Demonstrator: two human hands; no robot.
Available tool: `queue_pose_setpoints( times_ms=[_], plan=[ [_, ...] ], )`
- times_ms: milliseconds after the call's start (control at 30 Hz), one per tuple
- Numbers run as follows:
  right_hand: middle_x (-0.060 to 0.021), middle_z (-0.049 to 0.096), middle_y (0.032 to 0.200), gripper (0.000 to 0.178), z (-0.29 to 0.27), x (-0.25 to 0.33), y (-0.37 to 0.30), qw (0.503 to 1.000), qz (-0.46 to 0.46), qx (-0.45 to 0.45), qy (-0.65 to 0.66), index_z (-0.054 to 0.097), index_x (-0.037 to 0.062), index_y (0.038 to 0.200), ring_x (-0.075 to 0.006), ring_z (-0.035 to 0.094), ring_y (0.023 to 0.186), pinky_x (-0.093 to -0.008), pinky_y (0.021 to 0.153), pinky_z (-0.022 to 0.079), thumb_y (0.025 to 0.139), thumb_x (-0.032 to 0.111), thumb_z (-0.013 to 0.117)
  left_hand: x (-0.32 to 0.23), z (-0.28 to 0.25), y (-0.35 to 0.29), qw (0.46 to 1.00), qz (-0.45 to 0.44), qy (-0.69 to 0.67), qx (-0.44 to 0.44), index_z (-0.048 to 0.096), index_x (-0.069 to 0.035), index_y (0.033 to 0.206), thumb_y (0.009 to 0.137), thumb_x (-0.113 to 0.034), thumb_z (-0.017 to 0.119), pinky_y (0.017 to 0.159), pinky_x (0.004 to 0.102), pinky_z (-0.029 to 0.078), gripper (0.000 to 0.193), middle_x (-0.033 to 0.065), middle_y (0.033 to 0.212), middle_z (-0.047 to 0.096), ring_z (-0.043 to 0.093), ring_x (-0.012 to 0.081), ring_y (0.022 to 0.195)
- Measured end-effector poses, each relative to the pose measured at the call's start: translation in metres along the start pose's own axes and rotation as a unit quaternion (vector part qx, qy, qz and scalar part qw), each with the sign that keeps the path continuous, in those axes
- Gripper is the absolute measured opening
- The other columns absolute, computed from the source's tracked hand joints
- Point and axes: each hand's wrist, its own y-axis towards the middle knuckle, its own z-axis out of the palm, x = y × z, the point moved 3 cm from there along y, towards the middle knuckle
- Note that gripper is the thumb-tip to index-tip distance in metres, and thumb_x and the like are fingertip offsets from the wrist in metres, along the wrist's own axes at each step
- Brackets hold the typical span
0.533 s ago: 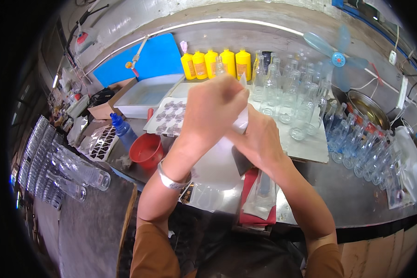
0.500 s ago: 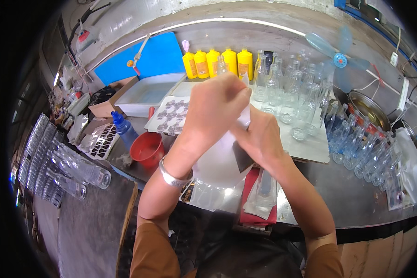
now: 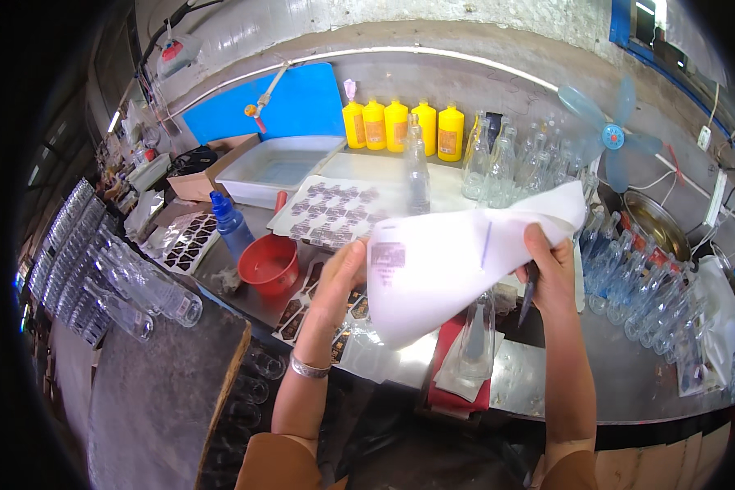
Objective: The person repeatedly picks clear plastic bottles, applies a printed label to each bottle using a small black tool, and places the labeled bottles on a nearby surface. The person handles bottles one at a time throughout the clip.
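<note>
A curled white paper sheet (image 3: 441, 261), with a small printed patch at its left end, is held up between my hands. My left hand (image 3: 343, 273) grips its left edge, thumb on top. At the other end my right hand (image 3: 554, 273) pinches the sheet and also has a dark flat blade-like tool (image 3: 528, 296) against its fingers; the tool's kind is unclear. Below the paper a clear glass bottle (image 3: 476, 339) lies on a red padded rest (image 3: 439, 396), its upper part hidden by the sheet. A sheet of printed labels (image 3: 331, 211) lies beyond my left hand.
Behind stand a single glass bottle (image 3: 417, 175), yellow bottles (image 3: 396, 126) and grouped clear bottles (image 3: 502, 167). At left are a water-filled tray (image 3: 278, 167), a red bowl (image 3: 268, 265) and a blue-capped squeeze bottle (image 3: 232, 224). More bottles (image 3: 629, 273) and a fan (image 3: 612, 135) are right.
My hands, close together in front of the bottles before, have moved apart and the white sheet is now spread between them. The view has shifted slightly, and the bottle on the red rest shows more.
</note>
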Motion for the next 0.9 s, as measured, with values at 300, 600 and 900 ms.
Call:
queue_pose_setpoints(
  times_ms=[300, 600, 900],
  plan=[
    [-0.0029, 0.067, 0.080, 0.026, -0.011, -0.003, -0.018, 0.999, -0.015, -0.033, 0.001, 0.070, 0.0003, 0.101, -0.0063, 0.053, 0.055, -0.0209, 0.046, 0.036, 0.103, 0.025, 0.062, -0.012, 0.010, -0.006, 0.997, 0.019, -0.062, 0.031, 0.067, -0.008, 0.091, 0.095, -0.013, 0.072, 0.068, 0.0175, 0.041, 0.008, -0.0058, 0.084, 0.064, 0.054, 0.0011, 0.075],
    [-0.0027, 0.066, 0.084, 0.032, -0.065, 0.050, -0.026, 0.986, -0.018, -0.148, 0.078, 0.065, 0.0062, 0.110, -0.0100, 0.061, 0.063, -0.0258, 0.049, 0.045, 0.095, 0.034, 0.070, 0.008, -0.024, -0.001, 0.999, 0.007, 0.026, -0.038, 0.066, -0.007, 0.093, 0.098, -0.020, 0.066, 0.057, 0.0190, 0.039, 0.014, -0.0037, 0.082, 0.062, 0.053, 0.0029, 0.068],
    [-0.0103, 0.072, 0.079, 0.036, -0.178, 0.228, -0.083, 0.929, -0.189, -0.305, -0.092, 0.068, 0.0051, 0.104, -0.0100, 0.057, 0.050, -0.0229, 0.045, 0.044, 0.095, 0.040, 0.070, 0.100, -0.038, 0.044, 0.998, -0.041, -0.039, 0.015, 0.059, -0.012, 0.099, 0.103, -0.019, 0.062, 0.061, 0.0229, 0.047, 0.009, -0.0028, 0.082, 0.062, 0.060, 0.0063, 0.072]
  ],
)
